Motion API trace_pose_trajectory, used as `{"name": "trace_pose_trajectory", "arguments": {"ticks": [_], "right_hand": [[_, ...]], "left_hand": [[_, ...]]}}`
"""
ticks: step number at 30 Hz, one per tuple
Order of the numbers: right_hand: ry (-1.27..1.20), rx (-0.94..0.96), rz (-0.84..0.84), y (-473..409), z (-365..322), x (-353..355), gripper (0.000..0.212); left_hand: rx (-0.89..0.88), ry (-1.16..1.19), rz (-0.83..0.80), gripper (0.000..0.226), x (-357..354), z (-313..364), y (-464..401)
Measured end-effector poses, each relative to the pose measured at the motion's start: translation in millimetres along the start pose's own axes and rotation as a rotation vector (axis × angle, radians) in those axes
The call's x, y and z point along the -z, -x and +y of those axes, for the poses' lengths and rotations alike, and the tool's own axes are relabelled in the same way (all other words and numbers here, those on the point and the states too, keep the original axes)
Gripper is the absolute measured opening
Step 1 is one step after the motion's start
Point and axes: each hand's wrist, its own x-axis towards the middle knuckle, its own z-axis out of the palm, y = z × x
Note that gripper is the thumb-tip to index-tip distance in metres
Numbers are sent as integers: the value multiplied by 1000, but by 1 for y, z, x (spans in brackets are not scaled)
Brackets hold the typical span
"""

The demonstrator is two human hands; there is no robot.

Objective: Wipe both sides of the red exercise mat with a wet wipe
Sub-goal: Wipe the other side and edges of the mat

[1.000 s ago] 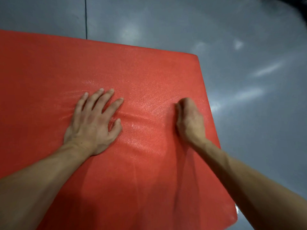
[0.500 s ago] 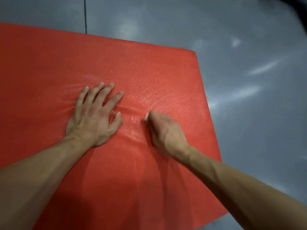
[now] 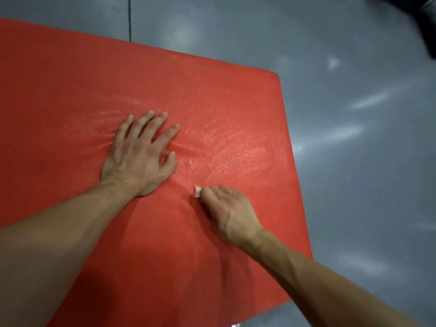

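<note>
The red exercise mat [image 3: 212, 90] lies flat on the floor and fills most of the view. My left hand [image 3: 141, 154] presses on it palm down with fingers spread, and the foam wrinkles around the fingers. My right hand [image 3: 226, 208] sits just right of and nearer than the left, fingers curled round a white wet wipe [image 3: 197, 191] whose small corner sticks out at the fingertips. Shiny damp streaks cover the mat to the right of the left hand.
Glossy grey floor [image 3: 354, 138] surrounds the mat at the back and right. A dark floor seam [image 3: 129, 17] runs behind the mat. A dark blurred object [image 3: 424, 17] sits at the top right corner.
My right hand with the wipe has swept from near the mat's right edge leftward and toward me. The left hand has stayed pressed in place.
</note>
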Motion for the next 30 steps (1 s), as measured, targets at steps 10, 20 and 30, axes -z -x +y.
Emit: {"name": "trace_pose_trajectory", "arguments": {"ticks": [10, 20, 30], "right_hand": [[10, -387, 251, 1, 30, -3, 26], [68, -759, 383, 22, 106, 10, 23], [107, -379, 277, 53, 53, -13, 16]], "left_hand": [[-7, 5, 23, 64, -2, 0, 0], [-5, -5, 34, 63, -4, -1, 3], [-11, -6, 26, 62, -4, -1, 3]]}}
